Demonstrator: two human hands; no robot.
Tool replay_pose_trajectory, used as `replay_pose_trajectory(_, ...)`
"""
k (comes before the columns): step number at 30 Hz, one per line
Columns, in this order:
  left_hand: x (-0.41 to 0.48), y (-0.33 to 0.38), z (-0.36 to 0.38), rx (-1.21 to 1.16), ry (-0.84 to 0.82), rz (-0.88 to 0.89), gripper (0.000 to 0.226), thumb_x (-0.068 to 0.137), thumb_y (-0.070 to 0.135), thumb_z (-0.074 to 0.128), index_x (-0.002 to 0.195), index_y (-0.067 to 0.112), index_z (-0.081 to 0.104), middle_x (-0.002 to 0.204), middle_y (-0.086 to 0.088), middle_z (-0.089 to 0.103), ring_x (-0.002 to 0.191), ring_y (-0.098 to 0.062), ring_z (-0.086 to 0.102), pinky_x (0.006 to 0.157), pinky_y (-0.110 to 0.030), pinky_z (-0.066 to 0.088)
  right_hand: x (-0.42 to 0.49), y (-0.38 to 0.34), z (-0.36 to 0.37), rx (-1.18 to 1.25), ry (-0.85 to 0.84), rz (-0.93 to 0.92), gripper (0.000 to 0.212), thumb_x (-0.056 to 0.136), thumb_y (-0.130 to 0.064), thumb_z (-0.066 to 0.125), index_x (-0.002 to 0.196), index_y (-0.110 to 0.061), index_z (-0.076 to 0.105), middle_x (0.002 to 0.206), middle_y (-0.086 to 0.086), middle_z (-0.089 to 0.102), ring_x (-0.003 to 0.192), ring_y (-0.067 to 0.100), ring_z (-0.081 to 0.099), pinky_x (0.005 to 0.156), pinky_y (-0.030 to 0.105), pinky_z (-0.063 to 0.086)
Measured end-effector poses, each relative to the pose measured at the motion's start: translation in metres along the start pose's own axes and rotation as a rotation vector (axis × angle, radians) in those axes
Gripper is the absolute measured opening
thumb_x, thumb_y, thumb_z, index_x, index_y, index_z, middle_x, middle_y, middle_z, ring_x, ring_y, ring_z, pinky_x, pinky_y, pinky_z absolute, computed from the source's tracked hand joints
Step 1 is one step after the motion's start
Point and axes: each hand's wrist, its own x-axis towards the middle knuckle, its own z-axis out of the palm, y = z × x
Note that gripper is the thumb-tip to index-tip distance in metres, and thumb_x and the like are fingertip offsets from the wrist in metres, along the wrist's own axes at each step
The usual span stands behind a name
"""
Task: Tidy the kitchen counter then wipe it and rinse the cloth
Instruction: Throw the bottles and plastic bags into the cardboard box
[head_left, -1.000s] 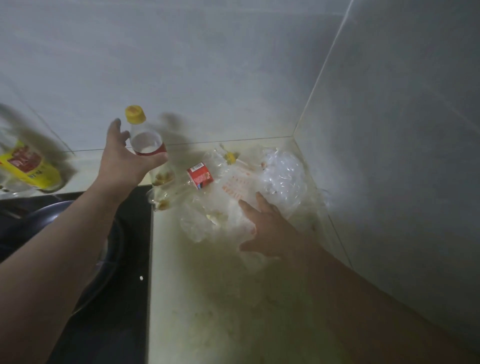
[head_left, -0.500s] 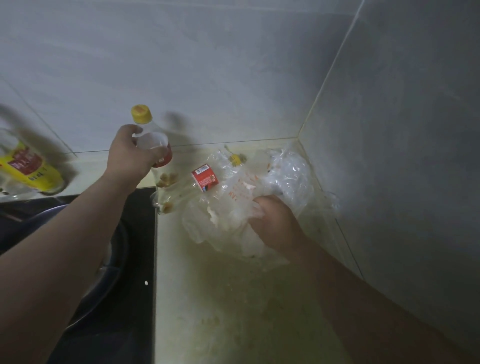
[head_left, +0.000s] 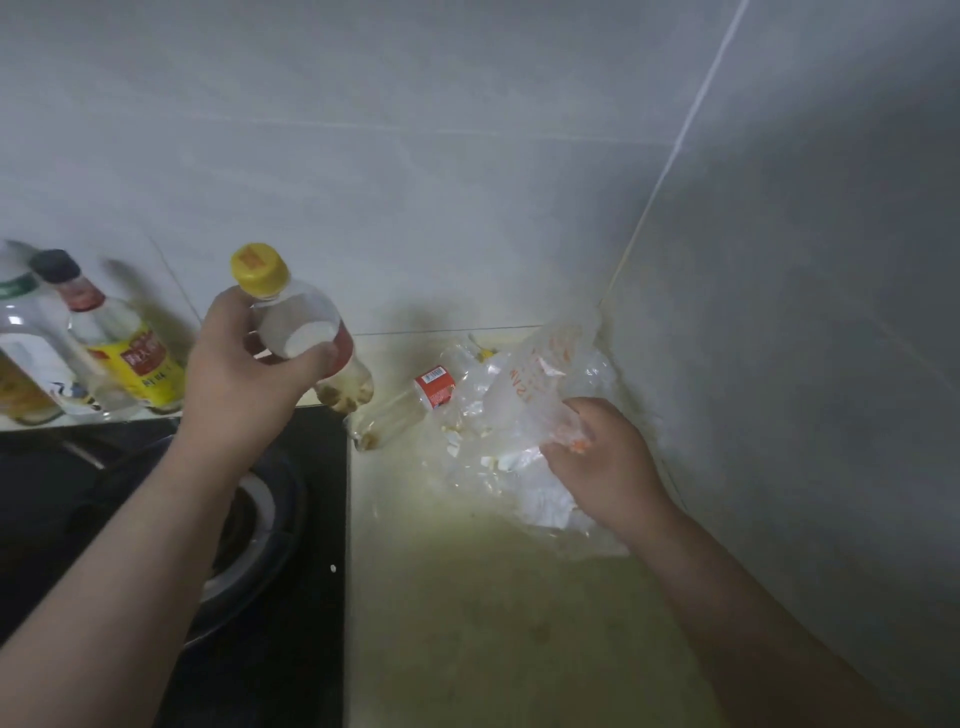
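My left hand (head_left: 241, 364) grips a clear plastic bottle (head_left: 306, 332) with a yellow cap and red label, lifted and tilted above the counter's back edge. My right hand (head_left: 605, 457) grips a bunch of clear plastic bags (head_left: 540, 395) with orange print, raised off the pile in the corner. A second empty bottle (head_left: 410, 405) with a red label lies on its side on the stained, yellowish counter (head_left: 493, 623), partly under the plastic.
A black gas stove (head_left: 291, 597) with a burner sits left of the counter. Condiment bottles (head_left: 124, 353) stand against the back wall at far left. Grey tiled walls meet in a corner close behind the plastic pile, to the right.
My left hand closed round the yellow-capped bottle and lifted it. My right hand went from flat on the plastic to gripping it and pulling it up.
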Motion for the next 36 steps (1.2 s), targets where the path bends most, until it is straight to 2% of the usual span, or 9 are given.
replay_pose_trajectory(6,-0.064,0.029,-0.056,-0.082,0.029,0.047,0.042,0.074,0.011,0.078,0.095,0.04,0.056,0.095,0.015,0.066,0.084,0.008,0.062,0.067,-0.005,0.046,-0.047,-0.033,-0.018,0.044,0.037,0.016,0.045,0.085,-0.012,0.066,0.128,-0.018,0.056,0.11,-0.015,0.046,0.1,0.001,0.046,0.072,-0.002,0.037)
replay_pose_trajectory(8,-0.089,0.031,-0.074,-0.091,0.056,0.053,0.045,0.072,0.011,0.079,0.102,0.037,0.058,0.09,0.018,0.067,0.08,0.009,0.062,0.068,-0.007,0.048,-0.063,-0.042,-0.019,0.07,0.028,-0.004,0.042,0.084,-0.014,0.066,0.124,-0.022,0.057,0.109,-0.015,0.05,0.1,0.002,0.051,0.081,0.021,0.051)
replay_pose_trajectory(11,-0.131,0.034,-0.1,-0.089,0.097,0.023,0.05,0.072,0.014,0.079,0.103,0.047,0.059,0.093,0.016,0.069,0.08,0.004,0.064,0.07,-0.016,0.051,-0.086,-0.05,-0.019,0.123,-0.014,-0.048,0.034,0.083,-0.014,0.067,0.109,-0.033,0.056,0.1,-0.024,0.053,0.087,-0.006,0.054,0.078,0.033,0.055)
replay_pose_trajectory(16,-0.212,0.048,-0.136,-0.036,0.112,-0.021,0.042,0.063,0.023,0.074,0.094,0.048,0.062,0.09,0.013,0.071,0.074,-0.001,0.065,0.066,-0.019,0.052,-0.128,-0.061,-0.02,0.18,-0.114,-0.188,0.03,0.081,-0.007,0.061,0.089,-0.036,0.061,0.086,-0.015,0.061,0.076,-0.007,0.057,0.061,0.02,0.05)
replay_pose_trajectory(21,-0.298,0.066,-0.165,0.062,0.256,-0.068,0.046,0.072,0.008,0.077,0.1,0.04,0.059,0.091,0.012,0.07,0.077,-0.001,0.065,0.061,-0.012,0.048,-0.174,-0.07,-0.022,0.229,-0.277,-0.298,0.028,0.083,-0.006,0.06,0.087,-0.034,0.06,0.089,-0.012,0.062,0.079,0.0,0.058,0.067,0.018,0.051)
replay_pose_trajectory(24,-0.354,0.069,-0.179,0.059,0.397,-0.139,0.051,0.066,0.02,0.077,0.111,0.031,0.054,0.097,0.006,0.067,0.081,-0.002,0.065,0.063,-0.017,0.049,-0.207,-0.073,-0.02,0.278,-0.368,-0.314,0.029,0.083,-0.008,0.06,0.1,-0.031,0.064,0.094,-0.012,0.064,0.084,0.003,0.06,0.071,0.031,0.058)
replay_pose_trajectory(29,-0.454,0.08,-0.21,0.082,0.637,-0.259,0.054,0.071,0.019,0.081,0.111,0.031,0.048,0.095,0.015,0.062,0.069,0.001,0.064,0.06,-0.02,0.049,-0.271,-0.093,-0.006,0.33,-0.551,-0.416,0.033,0.082,-0.007,0.059,0.071,-0.038,0.058,0.064,-0.018,0.059,0.056,0.0,0.051,0.057,0.034,0.053)
replay_pose_trajectory(32,-0.511,0.085,-0.242,0.125,0.73,-0.316,0.055,0.072,0.019,0.08,0.117,0.028,0.051,0.101,0.012,0.063,0.069,-0.009,0.065,0.055,-0.023,0.05,-0.31,-0.116,0.01,0.338,-0.676,-0.453,0.018,0.082,-0.009,0.059,0.08,-0.027,0.062,0.068,-0.006,0.06,0.057,0.003,0.05,0.059,0.04,0.055)
replay_pose_trajectory(36,-0.579,0.089,-0.282,0.121,0.84,-0.328,0.052,0.069,0.011,0.082,0.098,0.045,0.056,0.088,0.023,0.068,0.075,0.001,0.067,0.057,-0.018,0.053,-0.36,-0.155,0.032,0.351,-0.83,-0.561,0.015,0.081,-0.005,0.058,0.081,-0.019,0.063,0.074,0.002,0.062,0.058,0.006,0.05,0.053,0.028,0.047)
